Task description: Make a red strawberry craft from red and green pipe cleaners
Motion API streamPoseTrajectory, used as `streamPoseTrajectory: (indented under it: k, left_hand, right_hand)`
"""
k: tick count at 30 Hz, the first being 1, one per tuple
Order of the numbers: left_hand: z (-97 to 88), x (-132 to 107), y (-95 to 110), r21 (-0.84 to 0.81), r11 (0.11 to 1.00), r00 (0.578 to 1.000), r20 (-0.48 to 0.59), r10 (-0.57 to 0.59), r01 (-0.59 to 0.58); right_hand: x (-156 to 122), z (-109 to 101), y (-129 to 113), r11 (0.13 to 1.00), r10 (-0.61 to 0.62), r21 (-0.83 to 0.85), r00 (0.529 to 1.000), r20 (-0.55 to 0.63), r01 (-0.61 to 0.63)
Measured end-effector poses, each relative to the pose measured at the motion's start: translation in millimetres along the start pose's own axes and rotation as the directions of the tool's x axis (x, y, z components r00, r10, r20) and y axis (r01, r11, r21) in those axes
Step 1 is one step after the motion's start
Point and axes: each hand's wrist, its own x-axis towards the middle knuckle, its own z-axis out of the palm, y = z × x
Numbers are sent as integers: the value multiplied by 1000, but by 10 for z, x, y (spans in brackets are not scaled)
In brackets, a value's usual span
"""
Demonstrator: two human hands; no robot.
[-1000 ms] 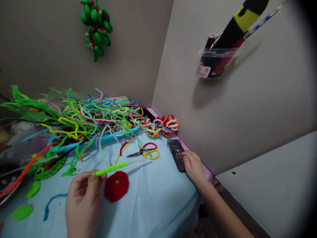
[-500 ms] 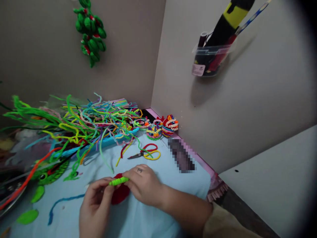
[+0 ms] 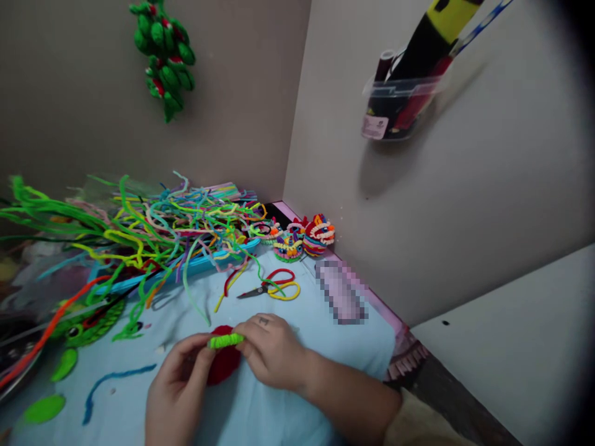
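A short lime-green coil of pipe cleaner [image 3: 227, 341] is stretched sideways between my hands. My left hand [image 3: 179, 378] pinches its left end between thumb and fingers. At the other end, the fingers of my right hand [image 3: 272, 350] are closed on it. Just behind and below the coil is a round dark red piece [image 3: 225, 367], partly hidden by my fingers; I cannot tell whether it is held or lies on the cloth. Scissors [image 3: 269, 288] with red and yellow handles lie beyond my hands. A blue pipe cleaner [image 3: 116, 378] rests to the left.
A blue tray [image 3: 195, 269] overflows with tangled pipe cleaners [image 3: 162, 217]. Small coiled figures [image 3: 297, 241] stand in the corner. Green oval pieces [image 3: 45, 409] and a green coiled piece with an eye [image 3: 88, 325] lie left. A clear cup [image 3: 395, 108] hangs on the wall.
The green coil still sits between both hands, turned slightly so its ridges show more evenly. The blurred patch on the right has gone from dark to light. The view has shifted slightly.
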Motion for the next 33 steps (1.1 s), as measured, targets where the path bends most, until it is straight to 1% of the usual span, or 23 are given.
streamPoseTrajectory:
  k: [5,12,17,25,29,33]
  left_hand:
    - [-4,-8,-11,-6,999,999,-5,41,-41]
    - [12,-19,50,23,998,998,-35,-54,55]
    - [22,-13,39,-1,995,995,-28,-97,97]
    - [19,2,-25,-42,992,992,-6,-123,122]
    - [46,5,-9,-80,986,989,-10,-147,146]
    - [81,-21,21,-82,989,992,-3,-124,124]
  right_hand:
    - [-11,15,8,1000,4,14,1000,5,-5]
    - [-14,44,28,1000,-2,-20,1000,1,2]
    - [-21,55,30,998,-11,-58,1000,7,12]
    - [-8,71,4,977,-49,-207,999,4,49]
    - [-10,93,18,984,-18,-179,1000,-10,16]
    - [-19,116,49,991,18,-132,999,-42,-24]
